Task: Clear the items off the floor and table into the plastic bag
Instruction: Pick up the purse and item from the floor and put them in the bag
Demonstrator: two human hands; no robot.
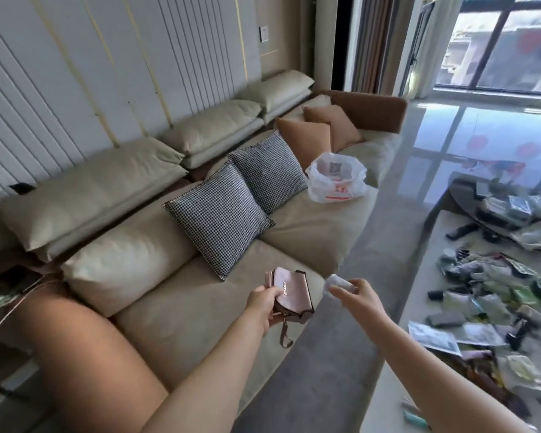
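Note:
A white plastic bag (336, 179) with red print stands open on the far seat of the beige sofa (200, 307), holding a few items. My left hand (263, 304) grips a pink wallet (289, 295) with a dangling wrist strap, held above the sofa's front edge. My right hand (355, 295) pinches a small white blurred packet (338, 284) just right of the wallet. Both hands are well short of the bag. The low table (431, 276) at the right is covered with several packets, pouches and dark small objects (497, 295).
Two checked cushions (241, 201) and two orange cushions (319, 132) lie on the sofa between me and the bag. A grey rug (341, 354) runs between sofa and table. A small green item (414, 418) lies on the floor near the table's corner. Glossy floor reaches the window.

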